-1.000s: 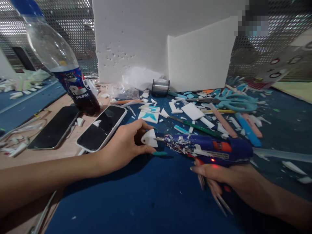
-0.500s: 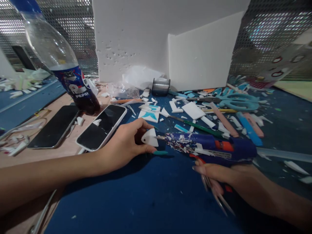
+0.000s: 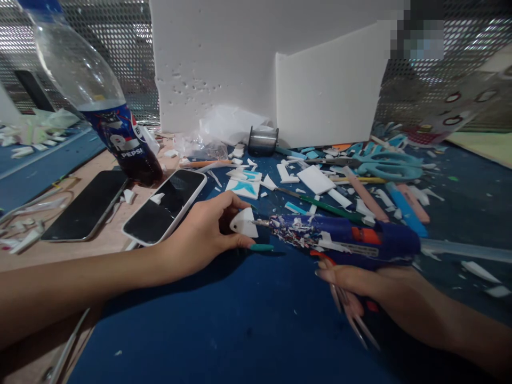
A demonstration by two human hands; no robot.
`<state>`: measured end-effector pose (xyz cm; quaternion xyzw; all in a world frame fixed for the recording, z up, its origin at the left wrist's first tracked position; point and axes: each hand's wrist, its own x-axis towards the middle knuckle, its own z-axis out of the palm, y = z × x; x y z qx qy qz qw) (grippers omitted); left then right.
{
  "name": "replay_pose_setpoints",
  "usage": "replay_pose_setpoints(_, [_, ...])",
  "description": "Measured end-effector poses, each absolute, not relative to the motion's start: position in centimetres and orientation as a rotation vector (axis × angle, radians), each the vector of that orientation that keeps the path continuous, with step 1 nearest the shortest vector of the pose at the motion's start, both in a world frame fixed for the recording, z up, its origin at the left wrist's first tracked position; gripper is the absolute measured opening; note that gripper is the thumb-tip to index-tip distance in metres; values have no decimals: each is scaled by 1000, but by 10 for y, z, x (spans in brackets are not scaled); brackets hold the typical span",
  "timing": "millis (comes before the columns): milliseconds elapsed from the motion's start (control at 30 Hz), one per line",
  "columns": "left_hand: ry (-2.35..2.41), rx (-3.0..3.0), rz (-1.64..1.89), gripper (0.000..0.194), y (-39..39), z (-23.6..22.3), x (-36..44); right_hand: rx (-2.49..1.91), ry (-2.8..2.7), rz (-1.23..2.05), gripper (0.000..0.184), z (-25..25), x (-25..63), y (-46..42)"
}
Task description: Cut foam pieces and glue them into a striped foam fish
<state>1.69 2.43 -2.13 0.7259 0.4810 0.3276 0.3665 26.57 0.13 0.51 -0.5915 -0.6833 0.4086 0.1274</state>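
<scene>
Barely anything has moved since half a second ago; just your whole view has slid a tiny bit. Above the smooth blue table top (image 3: 200, 336), your right hand (image 3: 372, 288) wraps round the dark blue plastic glue gun (image 3: 336, 237). Your left hand (image 3: 208, 226) pinches a small, flat white piece (image 3: 243, 224) with a dark dot, finger and thumb closed on it. It sits right by the gun's metal tip (image 3: 261, 222); whether they touch is hard to see. Farther off are a white-edged phone (image 3: 164, 210), turquoise-handled scissors (image 3: 363, 163) and a blue-capped cola bottle (image 3: 124, 141). Behind stands a tall white board (image 3: 216, 48).
</scene>
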Motion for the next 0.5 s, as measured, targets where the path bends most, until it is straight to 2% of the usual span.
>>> replay_pose_setpoints(100, [1236, 1855, 841, 41, 24, -22, 16, -1726, -2009, 1344, 45, 4, 270, 2])
replay_pose_setpoints(500, [1209, 1816, 873, 37, 23, -19, 19, -1747, -1965, 1395, 45, 1, 271, 2])
